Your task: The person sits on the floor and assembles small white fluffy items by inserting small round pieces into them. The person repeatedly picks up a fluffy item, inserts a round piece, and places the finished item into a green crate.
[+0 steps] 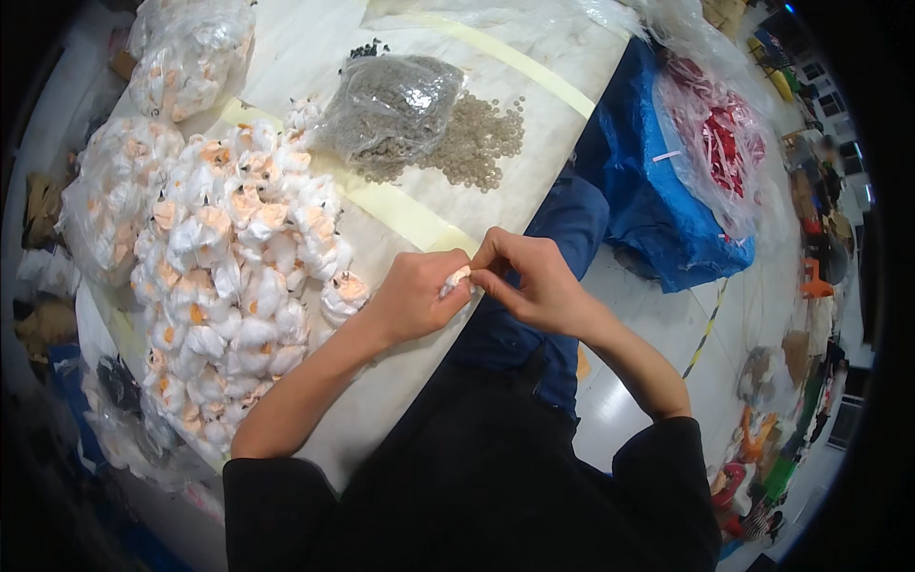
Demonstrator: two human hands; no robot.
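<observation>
Near the table's front edge, my left hand is closed round a small white and peach fabric piece, part of which shows between thumb and forefinger. My right hand meets it there, thumb and forefinger pinched at the piece's side; anything tiny in that pinch is hidden. Left of my hands, a large heap of similar white and peach fabric pieces covers the table, several with dark tips. One fabric piece lies at the heap's edge, close to my left wrist.
Beyond my hands are a clear bag of small round discs, loose greyish discs and small black pieces. Filled plastic bags stand far left. Right of the table, a blue sack holds red-and-white material.
</observation>
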